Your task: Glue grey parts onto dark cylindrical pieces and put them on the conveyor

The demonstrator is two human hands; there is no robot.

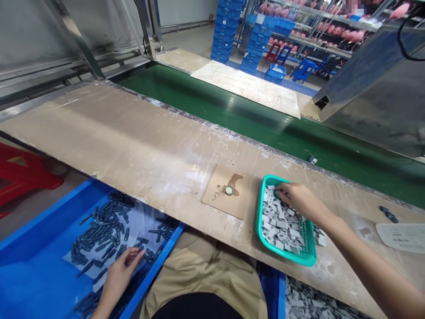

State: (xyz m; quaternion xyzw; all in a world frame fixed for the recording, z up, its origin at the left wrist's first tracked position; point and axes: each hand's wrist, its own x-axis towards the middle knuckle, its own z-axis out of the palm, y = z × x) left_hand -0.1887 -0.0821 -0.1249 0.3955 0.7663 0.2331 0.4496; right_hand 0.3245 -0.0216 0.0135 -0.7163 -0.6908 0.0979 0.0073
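Over a blue bin [36, 274] at the lower left, my left hand [121, 268] has its fingers curled, thumb and forefinger closed together. Their tips are among dark, slim plastic parts [96, 235], several of them on a white sheet; what the fingers hold cannot be made out. My right hand [299, 199] reaches into a green basket [261, 221] of small grey-white pieces [282, 223]. Its fingertips are pinched at the basket's far side, near something small and dark that is too hidden to name.
A wet-stained cardboard square [215, 201] on the table carries a small round cap-like dish [229, 190]. Beyond runs a green conveyor belt [199, 99] with a small part [312, 159]. Dark parts [388, 214] lie right; a bin of grey pieces [312, 303] stands below the table edge.
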